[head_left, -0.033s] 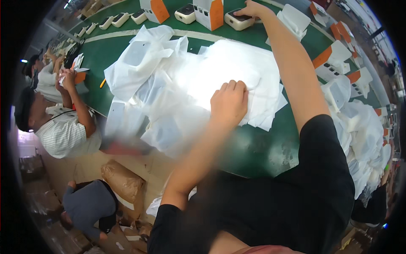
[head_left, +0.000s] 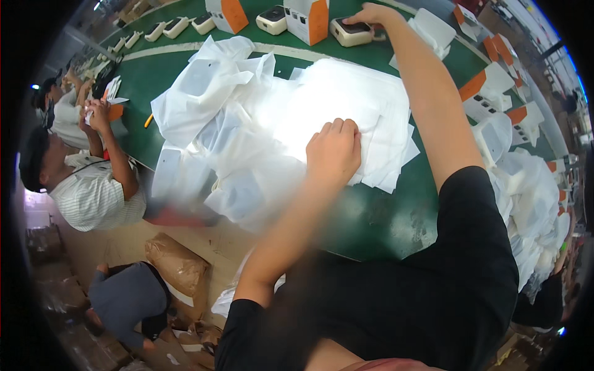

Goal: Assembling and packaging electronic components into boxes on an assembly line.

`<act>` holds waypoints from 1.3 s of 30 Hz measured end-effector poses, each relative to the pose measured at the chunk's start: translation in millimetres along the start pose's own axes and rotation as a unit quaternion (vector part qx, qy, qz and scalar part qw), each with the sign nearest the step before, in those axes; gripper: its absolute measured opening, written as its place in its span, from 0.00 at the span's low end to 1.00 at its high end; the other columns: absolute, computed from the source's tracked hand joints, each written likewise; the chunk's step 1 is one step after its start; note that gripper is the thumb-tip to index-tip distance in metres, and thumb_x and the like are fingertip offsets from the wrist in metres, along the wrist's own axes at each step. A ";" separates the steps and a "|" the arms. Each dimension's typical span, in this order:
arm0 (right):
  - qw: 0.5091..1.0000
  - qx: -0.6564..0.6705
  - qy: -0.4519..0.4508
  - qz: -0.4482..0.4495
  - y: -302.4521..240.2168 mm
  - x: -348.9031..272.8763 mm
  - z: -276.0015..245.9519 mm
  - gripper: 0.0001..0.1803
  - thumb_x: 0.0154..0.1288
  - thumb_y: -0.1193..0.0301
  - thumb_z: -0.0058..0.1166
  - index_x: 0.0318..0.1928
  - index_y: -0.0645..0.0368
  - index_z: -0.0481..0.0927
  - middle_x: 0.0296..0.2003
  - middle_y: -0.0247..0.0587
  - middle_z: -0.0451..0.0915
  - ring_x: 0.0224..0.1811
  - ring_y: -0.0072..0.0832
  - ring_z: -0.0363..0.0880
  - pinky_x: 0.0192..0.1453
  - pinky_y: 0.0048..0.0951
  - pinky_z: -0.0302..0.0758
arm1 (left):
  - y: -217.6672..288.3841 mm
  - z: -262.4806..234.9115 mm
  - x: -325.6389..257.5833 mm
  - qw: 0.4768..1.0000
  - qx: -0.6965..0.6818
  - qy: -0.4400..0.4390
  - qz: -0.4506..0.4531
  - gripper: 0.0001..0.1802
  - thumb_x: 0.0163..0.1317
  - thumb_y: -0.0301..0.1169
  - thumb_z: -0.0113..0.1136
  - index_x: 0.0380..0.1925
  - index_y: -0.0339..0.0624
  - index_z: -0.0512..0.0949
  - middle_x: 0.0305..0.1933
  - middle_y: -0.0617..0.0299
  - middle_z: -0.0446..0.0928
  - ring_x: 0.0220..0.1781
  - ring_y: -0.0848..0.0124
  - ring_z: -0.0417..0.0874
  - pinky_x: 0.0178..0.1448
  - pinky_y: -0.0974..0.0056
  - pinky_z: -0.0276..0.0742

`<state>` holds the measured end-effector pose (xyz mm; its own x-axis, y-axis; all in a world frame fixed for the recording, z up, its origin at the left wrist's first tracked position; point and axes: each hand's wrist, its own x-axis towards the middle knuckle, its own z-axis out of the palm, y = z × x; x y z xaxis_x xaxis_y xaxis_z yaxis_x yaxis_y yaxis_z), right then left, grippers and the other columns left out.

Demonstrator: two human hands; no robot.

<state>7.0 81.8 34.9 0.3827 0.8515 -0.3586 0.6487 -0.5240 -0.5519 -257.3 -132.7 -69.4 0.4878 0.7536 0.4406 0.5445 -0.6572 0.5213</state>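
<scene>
My right hand (head_left: pixel 375 15) reaches to the far side of the green table, its fingers closed over a small cream-white device (head_left: pixel 351 38) with a dark top panel. Nearer me, my left hand (head_left: pixel 335 148) rests on a stack of thin white bags (head_left: pixel 346 86). Its fingers are curled together at the upper layer, and a loose fold of bag (head_left: pixel 375 119) lies beside the fingertips; the thumb's contact is hidden. Left of the stack is a heap of translucent white bags (head_left: pixel 201 93), some with bluish-grey shapes showing through.
Similar devices (head_left: pixel 271 21) and white-and-orange boxes (head_left: pixel 317 25) line the far belt (head_left: pixel 185 48). More boxes (head_left: pixel 486 93) and a bagged pile (head_left: pixel 526 185) stand at right. Co-workers sit at left (head_left: pixel 99 191) and bend by a brown package (head_left: pixel 177 266) below. An orange pen (head_left: pixel 148 121) lies on the table.
My right hand and the device under it have shifted very slightly to the right. The fold of bag near my left fingertips lies a little differently.
</scene>
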 end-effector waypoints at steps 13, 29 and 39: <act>0.986 -0.038 0.123 -0.110 61.4 -11.2 -2.1 0.37 0.47 0.48 0.78 0.51 0.64 0.84 0.40 0.46 0.85 0.42 0.29 0.84 0.45 0.27 0.77 | 14.9 1.8 15.2 0.979 -0.189 0.069 0.020 0.04 0.68 0.25 0.57 0.38 0.34 0.78 0.34 0.52 0.80 0.33 0.59 0.81 0.40 0.58 0.77; 0.852 0.512 0.015 -0.109 119.9 -278.9 93.9 0.33 0.53 0.69 0.75 0.58 0.67 0.77 0.46 0.42 0.83 0.44 0.25 0.83 0.50 0.27 0.80 | 35.1 -20.2 0.3 0.952 -0.292 0.070 0.057 0.08 0.74 0.28 0.52 0.40 0.32 0.75 0.34 0.55 0.76 0.32 0.67 0.76 0.39 0.63 0.72; 0.742 0.637 0.048 -0.205 91.4 -283.7 104.5 0.28 0.74 0.67 0.48 0.70 0.65 0.70 0.58 0.38 0.78 0.60 0.24 0.74 0.66 0.29 0.67 | 62.4 -30.4 33.2 0.933 -0.348 0.093 0.006 0.09 0.76 0.30 0.52 0.40 0.34 0.75 0.37 0.56 0.77 0.38 0.68 0.77 0.44 0.64 0.74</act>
<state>-111.0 -209.9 7.6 0.4097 0.9104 0.0573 -0.4002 0.2358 -0.8856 -227.8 -148.3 0.0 0.3293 0.7779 0.5352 -0.0668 -0.5462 0.8350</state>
